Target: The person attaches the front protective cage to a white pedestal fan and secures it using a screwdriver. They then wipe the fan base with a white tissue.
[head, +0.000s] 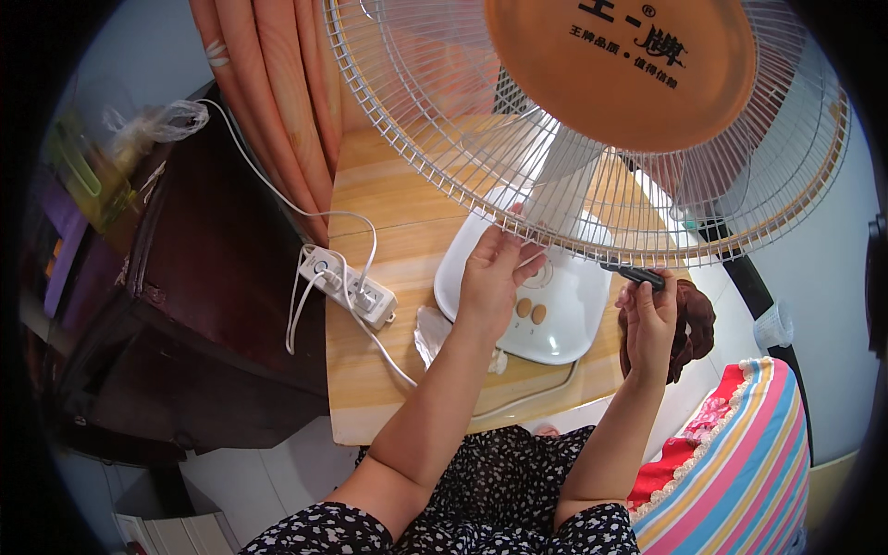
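A desk fan with a round wire guard (416,149) and an orange centre badge (617,104) fills the upper part of the view; the badge bears writing. My left hand (496,270) is at the guard's lower rim, its fingertips partly hidden behind the wires. My right hand (652,312) grips a black-handled tool (642,275) just below the rim, to the right. The tool's far end points left towards the guard, and its tip cannot be made out. Underneath stands the fan's white base (562,333), which has tan buttons (531,311).
Left of the base, a white power strip (378,309) with plugged-in cords lies on the wooden table (368,416). Crumpled white tissue (431,333) touches the base. A dark cabinet (208,277) flanks the table, with brown cloth (694,326) and a striped cover (735,458) at right.
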Available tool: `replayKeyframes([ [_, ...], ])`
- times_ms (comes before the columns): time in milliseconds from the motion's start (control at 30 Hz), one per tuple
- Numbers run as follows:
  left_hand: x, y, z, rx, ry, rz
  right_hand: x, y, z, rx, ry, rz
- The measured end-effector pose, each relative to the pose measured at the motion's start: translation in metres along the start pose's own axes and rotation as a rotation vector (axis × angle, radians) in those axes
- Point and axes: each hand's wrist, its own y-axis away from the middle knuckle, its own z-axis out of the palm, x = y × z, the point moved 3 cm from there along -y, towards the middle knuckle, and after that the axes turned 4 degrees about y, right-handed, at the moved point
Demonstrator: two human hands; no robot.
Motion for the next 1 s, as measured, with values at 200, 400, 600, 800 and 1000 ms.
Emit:
replayKeyframes([
  [200, -0.002, -0.002, -0.001, 0.02, 0.007, 0.004, -0.005, -0.002, 0.006, 0.183, 0.094, -0.096],
  [400, 0.0, -0.003, 0.002, -0.004, -0.004, -0.017, -0.009, -0.002, 0.009, 0.283, 0.244, -0.259],
  [600, 0.004, -0.004, 0.003, -0.002, -0.006, -0.042, -0.002, -0.006, 0.005, 0.233, 0.388, -0.227],
  [800, 0.004, -0.009, -0.003, 0.0, 0.016, -0.037, -0.019, -0.003, 0.015, 0.065, 0.231, -0.039],
  [1000, 0.003, -0.007, -0.002, -0.009, -0.037, -0.085, -0.026, -0.003, 0.014, 0.121, 0.318, -0.17],
])
